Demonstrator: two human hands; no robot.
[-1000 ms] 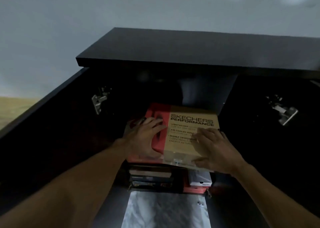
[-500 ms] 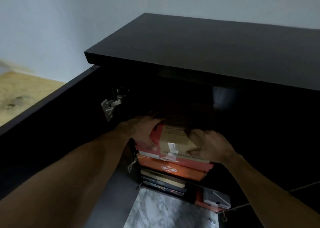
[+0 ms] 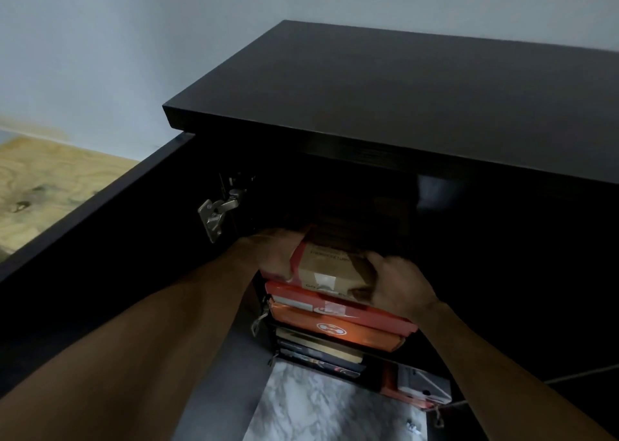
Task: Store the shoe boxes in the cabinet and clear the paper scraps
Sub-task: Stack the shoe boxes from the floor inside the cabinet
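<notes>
Head view: the tan and red shoe box [image 3: 335, 269] sits in the mouth of the dark cabinet [image 3: 402, 105], on top of a stack, with its far end lost in the shadow under the cabinet's top board. The left hand [image 3: 274, 253] grips the box's left end, and how its fingers lie on the far side is hidden in the dark. The right hand [image 3: 398, 286] holds the near right corner, thumb over the front edge and fingers curled round the side. Directly beneath it lies a red box [image 3: 338, 310], under that an orange box [image 3: 355, 335], then some darker boxes [image 3: 318, 357] lower down. The cabinet door [image 3: 100, 239] stands open on the left, its metal hinge [image 3: 217, 213] showing. Pale marbled floor [image 3: 318, 414] lies in front, and a small pale speck [image 3: 410, 426] on it may be a scrap, but it is too small to tell.

The step in hand looks like seating this box on the stack, so the storing part is under way and the scraps are not yet dealt with. The next move probably calls for an even push from both hands until the front lines up with the boxes below. After that the hands can release without dragging the box back or tipping the stack.
</notes>
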